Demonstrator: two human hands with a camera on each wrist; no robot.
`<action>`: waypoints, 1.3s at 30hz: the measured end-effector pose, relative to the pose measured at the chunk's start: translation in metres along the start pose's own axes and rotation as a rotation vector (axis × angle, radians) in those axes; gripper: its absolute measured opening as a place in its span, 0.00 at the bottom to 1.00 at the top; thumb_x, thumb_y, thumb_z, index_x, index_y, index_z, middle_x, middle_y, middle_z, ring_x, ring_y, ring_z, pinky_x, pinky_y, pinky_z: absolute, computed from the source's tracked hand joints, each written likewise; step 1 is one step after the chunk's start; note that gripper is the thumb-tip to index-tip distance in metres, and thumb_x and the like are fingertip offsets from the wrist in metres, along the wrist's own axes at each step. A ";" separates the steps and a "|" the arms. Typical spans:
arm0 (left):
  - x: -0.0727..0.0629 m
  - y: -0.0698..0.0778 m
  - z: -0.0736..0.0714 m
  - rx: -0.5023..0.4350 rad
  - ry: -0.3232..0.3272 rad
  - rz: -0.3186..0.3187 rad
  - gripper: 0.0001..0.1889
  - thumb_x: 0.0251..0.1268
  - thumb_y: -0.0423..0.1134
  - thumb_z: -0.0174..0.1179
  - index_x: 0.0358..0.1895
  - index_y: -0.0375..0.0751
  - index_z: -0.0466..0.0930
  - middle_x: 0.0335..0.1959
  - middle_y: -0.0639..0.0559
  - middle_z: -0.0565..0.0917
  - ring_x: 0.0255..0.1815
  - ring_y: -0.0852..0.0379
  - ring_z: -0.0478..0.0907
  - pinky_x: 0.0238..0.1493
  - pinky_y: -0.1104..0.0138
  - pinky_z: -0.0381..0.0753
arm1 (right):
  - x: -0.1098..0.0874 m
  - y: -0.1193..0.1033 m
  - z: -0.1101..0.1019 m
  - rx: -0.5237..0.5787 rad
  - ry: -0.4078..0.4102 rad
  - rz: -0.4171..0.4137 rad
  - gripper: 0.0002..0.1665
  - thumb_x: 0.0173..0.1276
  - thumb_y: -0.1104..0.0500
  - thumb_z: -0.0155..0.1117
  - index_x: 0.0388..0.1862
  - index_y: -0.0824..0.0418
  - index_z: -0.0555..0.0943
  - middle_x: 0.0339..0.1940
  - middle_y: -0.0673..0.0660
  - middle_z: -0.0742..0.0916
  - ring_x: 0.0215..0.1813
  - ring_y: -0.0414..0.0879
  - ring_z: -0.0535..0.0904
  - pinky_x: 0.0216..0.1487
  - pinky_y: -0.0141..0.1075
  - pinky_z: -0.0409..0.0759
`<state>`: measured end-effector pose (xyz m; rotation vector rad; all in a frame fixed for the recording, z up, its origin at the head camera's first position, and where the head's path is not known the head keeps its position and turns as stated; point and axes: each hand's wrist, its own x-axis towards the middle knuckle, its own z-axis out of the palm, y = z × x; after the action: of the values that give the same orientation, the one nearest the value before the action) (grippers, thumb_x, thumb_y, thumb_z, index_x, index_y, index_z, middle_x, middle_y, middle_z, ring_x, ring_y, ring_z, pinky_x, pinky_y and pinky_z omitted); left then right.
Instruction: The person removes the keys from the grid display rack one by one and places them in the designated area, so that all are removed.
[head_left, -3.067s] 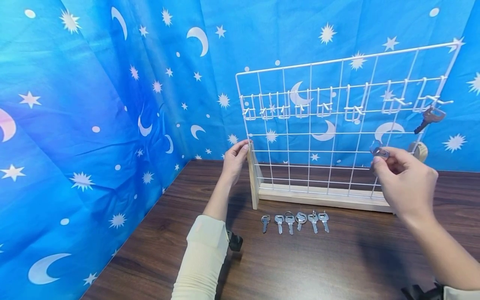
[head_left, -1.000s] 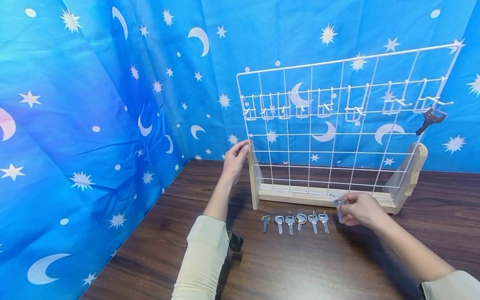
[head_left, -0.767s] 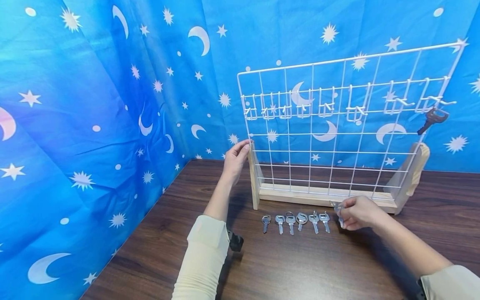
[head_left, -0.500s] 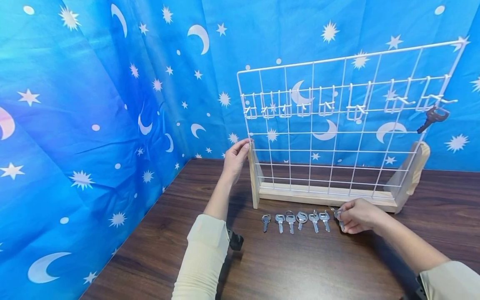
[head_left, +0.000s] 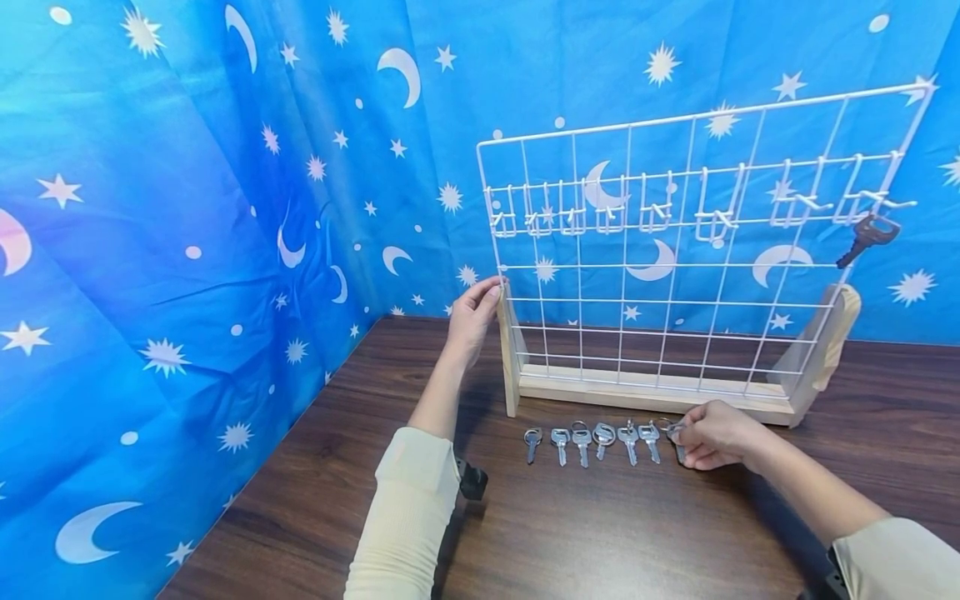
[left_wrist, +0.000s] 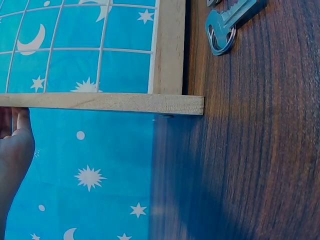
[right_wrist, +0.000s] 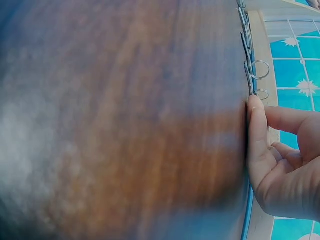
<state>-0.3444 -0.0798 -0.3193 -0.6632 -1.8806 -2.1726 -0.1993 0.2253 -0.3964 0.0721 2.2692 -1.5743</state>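
In the head view, my left hand (head_left: 471,325) grips the top of the left wooden upright (head_left: 508,358) of a white wire grid rack (head_left: 645,382). The left wrist view shows that hand (left_wrist: 15,150) against the upright's edge. Low at the table, my right hand (head_left: 716,436) pinches a silver key (head_left: 679,446) with a ring, at the right end of a row. Several silver keys (head_left: 627,444) lie beside it. A dark key (head_left: 867,238) hangs from the rightmost hook. In the right wrist view, finger and thumb (right_wrist: 256,115) meet at the tabletop, largely hiding the held key.
White hooks (head_left: 655,215) line the upper part of the grid. The rack's right wooden upright (head_left: 828,350) stands beyond the right hand. A blue star-and-moon cloth (head_left: 225,250) hangs behind the brown wooden table (head_left: 570,542).
My right hand has carried the key down and left from in front of the grid, lowering it to the table at the row's right end. The left hand has stayed on the upright.
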 end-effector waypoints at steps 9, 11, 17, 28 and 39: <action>0.000 0.000 0.000 0.002 -0.001 -0.006 0.16 0.69 0.30 0.49 0.55 0.24 0.71 0.54 0.35 0.75 0.56 0.48 0.73 0.57 0.65 0.73 | 0.002 -0.001 0.003 -0.063 0.037 -0.002 0.05 0.62 0.68 0.56 0.27 0.68 0.72 0.15 0.53 0.79 0.19 0.40 0.77 0.22 0.31 0.80; 0.000 -0.001 -0.001 0.002 -0.002 -0.003 0.16 0.69 0.30 0.49 0.55 0.24 0.71 0.54 0.35 0.75 0.56 0.48 0.73 0.57 0.65 0.73 | 0.001 -0.001 0.004 -0.090 0.048 -0.009 0.05 0.62 0.68 0.57 0.27 0.68 0.72 0.15 0.53 0.79 0.19 0.41 0.77 0.22 0.32 0.80; 0.000 -0.001 -0.001 0.011 0.000 -0.003 0.16 0.69 0.30 0.49 0.55 0.24 0.71 0.55 0.35 0.75 0.56 0.48 0.73 0.57 0.65 0.73 | 0.000 -0.002 0.007 -0.140 0.093 -0.028 0.07 0.61 0.68 0.58 0.25 0.67 0.71 0.15 0.53 0.78 0.19 0.42 0.77 0.21 0.33 0.79; 0.001 0.000 0.000 0.009 0.009 -0.011 0.16 0.69 0.31 0.50 0.55 0.24 0.71 0.54 0.35 0.76 0.56 0.48 0.73 0.56 0.64 0.73 | -0.002 -0.004 0.011 -0.178 0.168 -0.018 0.09 0.59 0.68 0.61 0.23 0.66 0.70 0.13 0.53 0.79 0.18 0.42 0.78 0.20 0.33 0.80; -0.001 0.002 0.001 0.016 0.010 -0.012 0.16 0.69 0.31 0.50 0.55 0.25 0.72 0.54 0.36 0.76 0.55 0.48 0.73 0.56 0.64 0.74 | -0.002 -0.004 0.012 -0.166 0.190 -0.014 0.09 0.58 0.68 0.62 0.26 0.68 0.70 0.14 0.53 0.80 0.18 0.42 0.79 0.20 0.35 0.81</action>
<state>-0.3427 -0.0798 -0.3174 -0.6387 -1.9003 -2.1614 -0.1948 0.2138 -0.3957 0.1682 2.5427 -1.4329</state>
